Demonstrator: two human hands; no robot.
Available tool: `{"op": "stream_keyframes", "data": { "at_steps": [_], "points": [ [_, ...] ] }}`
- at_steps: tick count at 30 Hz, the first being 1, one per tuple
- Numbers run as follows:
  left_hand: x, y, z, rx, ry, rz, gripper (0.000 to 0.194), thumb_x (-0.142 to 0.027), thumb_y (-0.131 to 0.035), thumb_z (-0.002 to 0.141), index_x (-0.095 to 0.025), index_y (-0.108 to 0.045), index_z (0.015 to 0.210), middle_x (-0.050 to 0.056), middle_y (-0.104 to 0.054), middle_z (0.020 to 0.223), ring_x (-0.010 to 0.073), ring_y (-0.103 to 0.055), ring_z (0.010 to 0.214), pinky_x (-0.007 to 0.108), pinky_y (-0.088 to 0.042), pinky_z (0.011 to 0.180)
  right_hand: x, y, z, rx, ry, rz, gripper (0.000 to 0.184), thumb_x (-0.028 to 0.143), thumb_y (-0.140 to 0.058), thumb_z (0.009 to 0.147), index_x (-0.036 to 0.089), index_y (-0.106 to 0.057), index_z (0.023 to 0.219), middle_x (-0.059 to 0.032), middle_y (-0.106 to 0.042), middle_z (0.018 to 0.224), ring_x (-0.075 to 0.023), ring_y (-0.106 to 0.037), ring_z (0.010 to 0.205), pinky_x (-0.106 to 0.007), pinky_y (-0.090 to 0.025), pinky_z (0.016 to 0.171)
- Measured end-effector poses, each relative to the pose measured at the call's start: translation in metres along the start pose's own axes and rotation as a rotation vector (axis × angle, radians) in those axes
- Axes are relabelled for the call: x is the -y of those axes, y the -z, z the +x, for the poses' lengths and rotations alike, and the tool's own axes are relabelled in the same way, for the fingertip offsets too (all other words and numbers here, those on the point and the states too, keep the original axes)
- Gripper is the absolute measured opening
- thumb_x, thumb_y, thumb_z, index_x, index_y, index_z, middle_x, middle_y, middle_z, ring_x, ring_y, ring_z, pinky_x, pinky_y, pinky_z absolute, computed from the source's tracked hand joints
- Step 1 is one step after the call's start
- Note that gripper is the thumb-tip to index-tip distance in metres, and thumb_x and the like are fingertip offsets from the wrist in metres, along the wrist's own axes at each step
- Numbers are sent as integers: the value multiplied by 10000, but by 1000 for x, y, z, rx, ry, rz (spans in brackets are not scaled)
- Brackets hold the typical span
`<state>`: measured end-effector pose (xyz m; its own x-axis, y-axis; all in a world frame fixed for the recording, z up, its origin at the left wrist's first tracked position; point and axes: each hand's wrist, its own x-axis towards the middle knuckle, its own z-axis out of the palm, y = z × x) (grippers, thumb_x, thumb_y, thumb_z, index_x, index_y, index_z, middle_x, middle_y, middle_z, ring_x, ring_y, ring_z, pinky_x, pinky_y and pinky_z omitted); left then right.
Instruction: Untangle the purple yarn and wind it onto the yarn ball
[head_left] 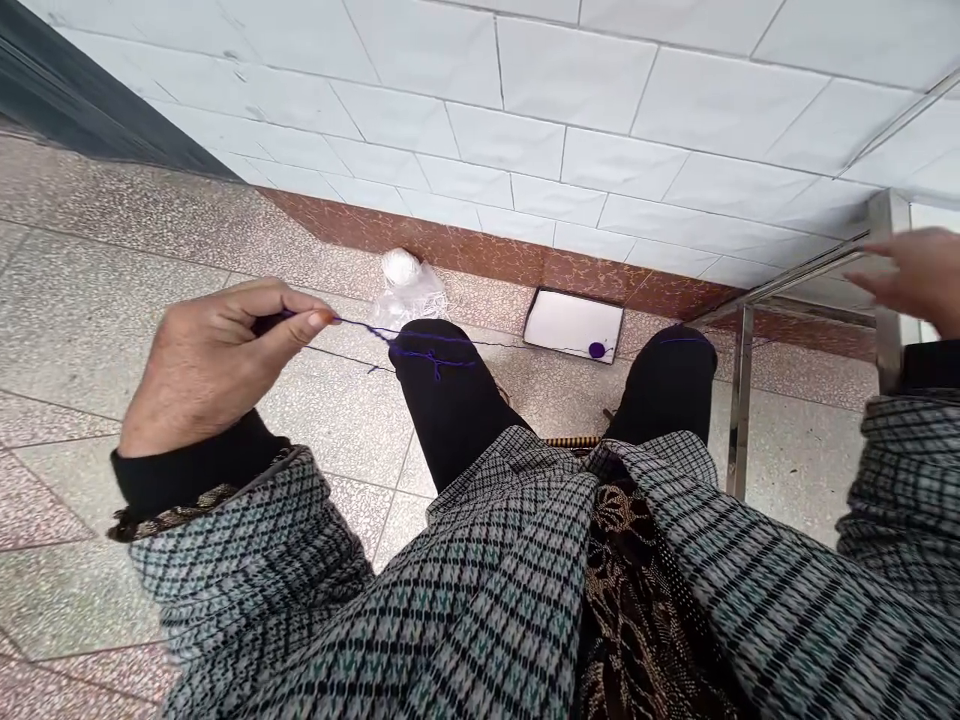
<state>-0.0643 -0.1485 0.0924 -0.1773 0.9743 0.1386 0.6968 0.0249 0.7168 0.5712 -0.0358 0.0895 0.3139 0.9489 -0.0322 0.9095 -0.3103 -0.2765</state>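
My left hand (214, 365) is closed, with thumb and forefinger pinching a purple yarn strand (442, 355). The yarn runs right from the fingertips across my left knee, with a small loop or loose end hanging there. One thin line of it leads to a small purple yarn ball (597, 350) in a shallow white box (570, 318) on the floor. Far to the right, my right hand (919, 275) is raised near a metal frame and blurred, partly cut off by the picture's edge. Whether its fingers hold any yarn cannot be made out. A short purple strand also shows over my right knee.
A white yarn ball (401, 268) sits by a clear plastic bag (412, 300) on the speckled floor. Ahead stands a white tiled wall (525, 130) with a brown skirting. To the right is a metal frame (741, 390); a dark panel (97, 90) stands upper left.
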Motion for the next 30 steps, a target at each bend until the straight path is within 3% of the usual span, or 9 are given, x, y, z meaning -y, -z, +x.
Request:
{"op": "stream_keyframes", "data": {
  "at_steps": [1, 3, 6, 8, 12, 16, 20, 25, 30],
  "points": [
    [-5, -7, 1, 19, -42, -18, 107, -326, -764, 701, -235, -804, 742, 38, -794, 786, 189, -668, 755, 330, -521, 745, 29, -9, -16, 13, -19, -27, 180, 40, -927, 907, 212, -905, 958, -239, -851, 1137, -369, -780, 1279, -596, -516, 995],
    [-16, -20, 3, 78, -101, -25, 132, -361, -751, 769, -237, -790, 748, 36, -777, 773, 187, -651, 739, 331, -492, 721, 95, -34, -50, 305, 66, 216, 265, 208, -721, 1123, 249, -881, 1330, -136, -829, 923, -185, -769, 844, -439, -568, 847],
    [-30, -37, 5, 169, -152, -16, 181, -387, -715, 852, -232, -767, 774, 42, -770, 812, 186, -651, 758, 339, -484, 734, 189, -79, -93, 727, 413, 774, 335, 241, -692, 1109, 222, -817, 1419, -82, -812, 1352, -39, -553, 629, -268, -565, 720],
    [-35, -46, 6, 179, -173, -12, 196, -394, -689, 872, -227, -755, 793, 40, -760, 820, 183, -649, 765, 343, -484, 747, 233, -109, -113, 959, 503, 876, 443, 258, -703, 1091, 242, -743, 1531, -73, -779, 1447, -40, -571, 629, -235, -537, 638],
    [-34, -58, 9, 155, -190, 26, 267, -455, -649, 900, -221, -730, 801, 28, -717, 769, 184, -607, 742, 350, -457, 740, 268, -147, -133, 1316, 562, 814, 512, 274, -726, 1085, 151, -670, 1579, -101, -800, 1281, -94, -675, 680, -248, -555, 625],
    [-31, -64, 10, 144, -120, -36, 266, -459, -644, 872, -218, -701, 772, 17, -673, 737, 174, -542, 714, 338, -442, 725, 262, -159, -133, 1444, 665, 906, 213, 241, -691, 1104, 117, -756, 1264, 26, -679, 811, -74, -571, 608, -203, -460, 582],
    [-26, -61, 9, 96, 17, -94, 199, -408, -638, 819, -225, -665, 746, -26, -533, 638, 153, -438, 656, 310, -379, 658, 235, -153, -114, 1288, 669, 1077, 253, 372, -725, 1112, 156, -732, 982, 90, -453, 621, -57, -354, 544, -204, -319, 540],
    [12, -47, 6, -23, 133, -139, 193, -420, -672, 737, -230, -653, 713, -31, -506, 589, 144, -415, 605, 296, -331, 592, 173, -115, -73, 841, 477, 1122, 494, 642, -892, 958, 197, -686, 894, 104, -317, 610, -71, -224, 539, -250, -198, 527],
    [52, -14, -2, -233, 143, -78, 274, -517, -622, 692, -254, -550, 708, -19, -520, 559, 148, -416, 533, 297, -356, 538, 125, -63, -48, 274, 164, 887, 276, 140, -688, 1098, 158, -692, 822, 97, -338, 538, -76, -246, 508, -308, -167, 575]
  ]
}}
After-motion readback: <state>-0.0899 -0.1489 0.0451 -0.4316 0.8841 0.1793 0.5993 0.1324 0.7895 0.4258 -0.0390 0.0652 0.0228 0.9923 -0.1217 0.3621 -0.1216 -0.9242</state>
